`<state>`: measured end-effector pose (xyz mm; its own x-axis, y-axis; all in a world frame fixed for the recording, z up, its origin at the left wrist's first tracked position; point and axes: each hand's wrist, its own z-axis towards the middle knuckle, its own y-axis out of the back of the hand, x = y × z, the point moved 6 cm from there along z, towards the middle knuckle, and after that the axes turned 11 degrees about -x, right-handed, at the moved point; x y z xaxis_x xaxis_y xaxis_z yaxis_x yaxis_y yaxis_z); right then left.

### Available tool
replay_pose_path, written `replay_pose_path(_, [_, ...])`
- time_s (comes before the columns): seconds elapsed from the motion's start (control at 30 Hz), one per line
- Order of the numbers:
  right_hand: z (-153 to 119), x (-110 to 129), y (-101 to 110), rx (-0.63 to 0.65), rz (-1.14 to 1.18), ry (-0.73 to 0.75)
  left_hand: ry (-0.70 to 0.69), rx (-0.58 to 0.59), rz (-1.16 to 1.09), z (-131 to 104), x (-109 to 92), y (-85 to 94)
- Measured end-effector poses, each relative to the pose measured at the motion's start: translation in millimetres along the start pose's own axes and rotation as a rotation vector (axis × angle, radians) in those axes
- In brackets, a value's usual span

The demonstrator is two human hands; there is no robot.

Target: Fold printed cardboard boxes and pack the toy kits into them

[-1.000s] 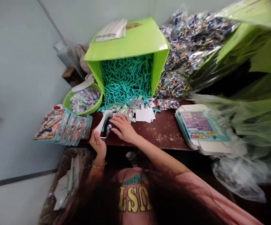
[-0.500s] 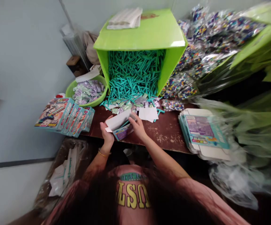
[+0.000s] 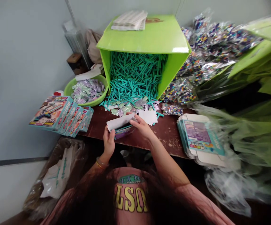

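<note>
A small printed cardboard box (image 3: pixel 124 132) is held between my two hands over the table's front edge, its white flap raised and its top end open. My left hand (image 3: pixel 109 140) grips the left end, thumb on the near side. Around the right end and the flap's corner my right hand (image 3: pixel 142 125) is closed. Something teal shows inside the box; its kind is hard to make out. Just beyond lie loose white paper sheets (image 3: pixel 148 117), small purple and green sachets (image 3: pixel 123 109) and teal T-shaped sticks (image 3: pixel 135 75) spilling from a lime-green bin (image 3: pixel 145 39).
Finished-looking printed boxes (image 3: pixel 52 112) lean in a row at left, beside a green basket (image 3: pixel 88 103) of sachets. Flat box blanks (image 3: pixel 201 137) are stacked at right, near crumpled clear plastic (image 3: pixel 234 187). Bags of coloured beads (image 3: pixel 184 87) pile up behind.
My left fingers have shifted from under the flap's left side to a grip on the box's left end. The white flap is turned more level, and the right hand stays on its corner.
</note>
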<state>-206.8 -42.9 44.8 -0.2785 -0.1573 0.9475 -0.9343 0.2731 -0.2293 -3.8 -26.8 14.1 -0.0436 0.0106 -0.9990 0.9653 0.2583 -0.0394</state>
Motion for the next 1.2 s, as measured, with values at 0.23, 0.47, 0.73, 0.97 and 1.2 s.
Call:
replay_pose_path(0.23, [8,-18,4,0.057,0.213,-0.131,0.128,-0.105,-0.219,30,9,8.4])
replay_pose_path(0.47, [25,12,-4,0.137,-0.32,0.234,0.288,0.024,-0.212,41,-5,5.6])
replay_pose_path(0.73, [-7,44,-53,0.485,-0.934,0.866,0.252,0.061,-0.282,47,-16,2.4])
replay_pose_path(0.97, [-16,39,-51,0.349,-0.86,0.794,0.158,0.109,-0.236,40,-5,5.5])
replay_pose_path(1.2, [-19,36,-46,0.287,-0.912,0.823,-0.121,0.15,-0.209,29,-24,17.6])
